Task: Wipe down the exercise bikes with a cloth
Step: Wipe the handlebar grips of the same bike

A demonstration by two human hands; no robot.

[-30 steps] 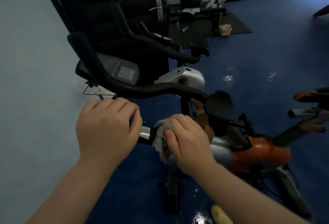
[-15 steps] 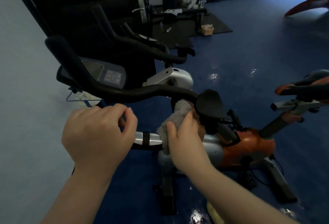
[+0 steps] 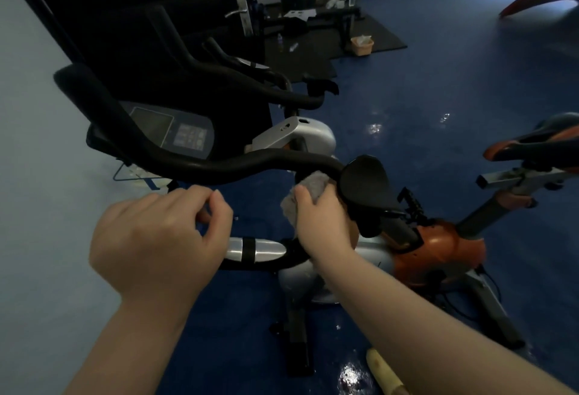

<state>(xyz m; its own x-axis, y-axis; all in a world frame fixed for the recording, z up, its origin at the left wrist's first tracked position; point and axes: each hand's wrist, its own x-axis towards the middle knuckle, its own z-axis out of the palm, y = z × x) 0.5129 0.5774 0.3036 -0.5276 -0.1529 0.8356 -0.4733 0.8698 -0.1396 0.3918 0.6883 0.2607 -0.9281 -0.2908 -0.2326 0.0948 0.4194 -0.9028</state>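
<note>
An orange and silver exercise bike (image 3: pixel 438 247) stands in front of me, with black handlebars (image 3: pixel 194 165) and a console (image 3: pixel 185 134). My right hand (image 3: pixel 322 219) grips a grey cloth (image 3: pixel 308 189) and presses it against the bike's stem, just under the handlebar and beside the black arm pad (image 3: pixel 366 181). My left hand (image 3: pixel 156 241) is curled over the near handlebar end, next to its silver grip sensor (image 3: pixel 257 247); the fingers hide the bar beneath.
A second bike (image 3: pixel 294 137) stands behind the first, near a black door (image 3: pixel 156 18). A pale wall (image 3: pixel 37 175) runs along the left. An orange saddle (image 3: pixel 532 140) juts in at right. Weight gear and a small bin (image 3: pixel 362 45) sit on a black mat at the back.
My right hand carried the cloth up from the lower bar near the silver sensor to the stem under the handlebar. My left hand stayed on the bar end.
</note>
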